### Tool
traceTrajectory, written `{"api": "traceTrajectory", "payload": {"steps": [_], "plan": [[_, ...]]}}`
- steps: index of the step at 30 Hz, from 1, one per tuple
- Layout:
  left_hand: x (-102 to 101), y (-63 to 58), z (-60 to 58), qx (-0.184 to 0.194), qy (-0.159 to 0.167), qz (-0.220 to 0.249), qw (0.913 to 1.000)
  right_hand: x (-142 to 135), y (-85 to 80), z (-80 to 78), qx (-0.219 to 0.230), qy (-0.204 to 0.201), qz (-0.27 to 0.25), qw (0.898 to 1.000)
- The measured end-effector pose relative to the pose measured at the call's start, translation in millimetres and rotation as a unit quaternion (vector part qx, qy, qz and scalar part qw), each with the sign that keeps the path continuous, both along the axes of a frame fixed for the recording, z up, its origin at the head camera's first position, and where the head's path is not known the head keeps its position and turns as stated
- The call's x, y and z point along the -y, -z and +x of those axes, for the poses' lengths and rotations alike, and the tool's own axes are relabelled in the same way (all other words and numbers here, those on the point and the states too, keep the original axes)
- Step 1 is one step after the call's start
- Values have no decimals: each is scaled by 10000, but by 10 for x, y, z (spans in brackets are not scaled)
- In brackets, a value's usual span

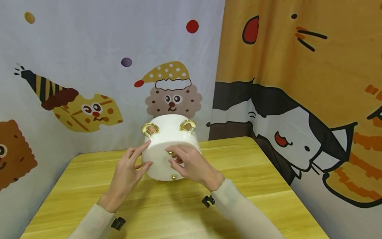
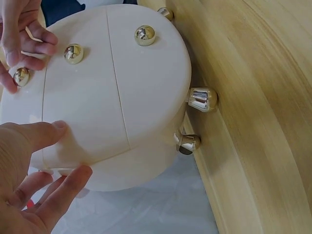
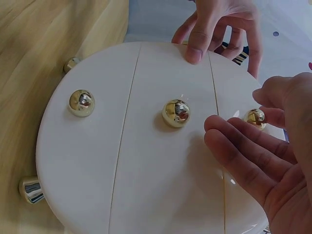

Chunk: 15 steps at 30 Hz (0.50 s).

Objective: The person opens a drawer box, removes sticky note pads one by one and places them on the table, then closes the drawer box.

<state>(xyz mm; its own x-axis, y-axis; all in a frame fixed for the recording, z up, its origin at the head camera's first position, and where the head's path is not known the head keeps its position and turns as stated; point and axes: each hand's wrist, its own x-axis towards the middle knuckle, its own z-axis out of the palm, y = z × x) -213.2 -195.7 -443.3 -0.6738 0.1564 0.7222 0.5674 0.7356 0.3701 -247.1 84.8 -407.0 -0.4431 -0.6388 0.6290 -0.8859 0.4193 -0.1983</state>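
Observation:
A white rounded storage box [image 1: 155, 162] with drawers stands on the table, gold ear-shaped handles [image 1: 188, 126] on top. Three round gold knobs run down its front; the bottom knob [image 2: 145, 35] and middle knob [image 3: 176, 113] are uncovered in the wrist views. My left hand [image 1: 126, 169] holds the box's left side, thumb [image 2: 41, 134] on the middle panel and fingers around the edge. With its fingertips about the top knob [image 3: 255, 119], my right hand [image 1: 191, 162] pinches it, the other fingers extended over the front. The panels look flush with the front.
The box rests on gold feet [image 2: 202, 99] upon a wood-grain table [image 1: 238, 172]. Behind it hangs a white cloth [image 1: 89, 43] with cartoon prints; an orange cat-print cloth [image 1: 343, 66] hangs on the right. Small black clips [image 1: 118, 223] are near the sleeves.

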Motion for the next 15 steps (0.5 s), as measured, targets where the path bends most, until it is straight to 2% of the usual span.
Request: {"api": "traceTrajectory", "payload": {"steps": [15], "plan": [[4,13,6,-107,105,61,9999,6,-49,18,-282,73,93,9995]]}}
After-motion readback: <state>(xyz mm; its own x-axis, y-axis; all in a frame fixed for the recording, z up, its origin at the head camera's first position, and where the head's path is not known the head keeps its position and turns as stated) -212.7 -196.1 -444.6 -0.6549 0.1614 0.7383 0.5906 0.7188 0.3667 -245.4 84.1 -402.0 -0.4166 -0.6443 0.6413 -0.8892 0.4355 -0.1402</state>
